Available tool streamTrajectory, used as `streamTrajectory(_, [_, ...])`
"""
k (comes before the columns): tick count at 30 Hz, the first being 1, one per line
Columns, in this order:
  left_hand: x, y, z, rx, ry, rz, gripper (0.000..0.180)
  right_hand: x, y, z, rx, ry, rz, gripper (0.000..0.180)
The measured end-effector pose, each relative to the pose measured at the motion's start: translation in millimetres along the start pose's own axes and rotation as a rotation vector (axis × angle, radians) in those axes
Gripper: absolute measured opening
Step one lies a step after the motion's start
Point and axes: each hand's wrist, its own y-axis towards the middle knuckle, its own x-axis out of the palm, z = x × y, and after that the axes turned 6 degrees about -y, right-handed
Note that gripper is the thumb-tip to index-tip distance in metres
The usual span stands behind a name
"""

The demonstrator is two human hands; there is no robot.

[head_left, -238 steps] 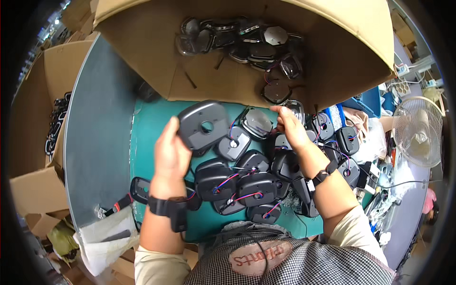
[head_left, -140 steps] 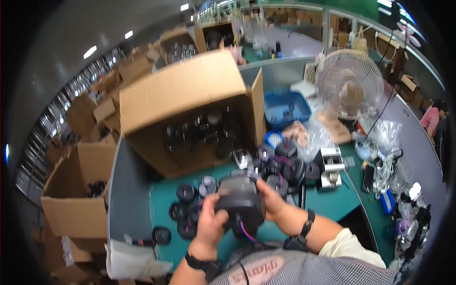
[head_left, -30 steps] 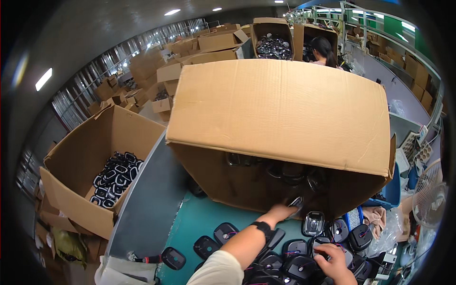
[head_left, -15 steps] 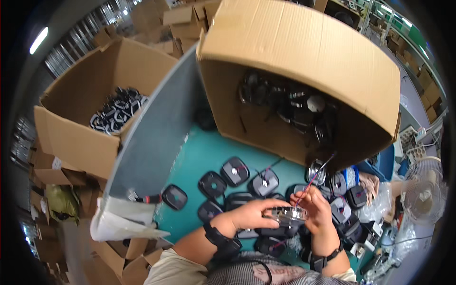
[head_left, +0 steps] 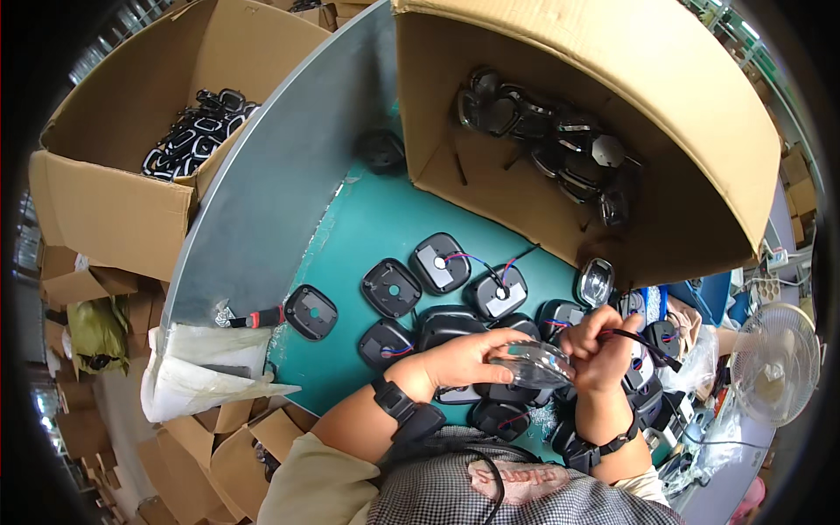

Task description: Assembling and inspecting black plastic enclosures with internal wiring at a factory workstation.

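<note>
I observe the left hand [head_left: 459,360] gripping a clear cover [head_left: 535,366] by its left end. Beside it, the right hand [head_left: 604,348] is curled around a dark cable [head_left: 667,357]; whether it touches the cover, I cannot tell. Black housings [head_left: 443,326] beyond the left hand are partly hidden.

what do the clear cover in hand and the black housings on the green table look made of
Clear cover: glossy plastic or possibly glass, see-through with bright glints. Black housings: probably molded plastic, satin, with rounded corners and soft sheen.
</note>
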Motion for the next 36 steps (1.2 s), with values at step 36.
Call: streamTrajectory(36, [-52.8,-34.8,123.1,0.146,0.346,0.701,0.034,-14.3,-9.2,-9.5,0.193,-0.380,0.121,0.024])
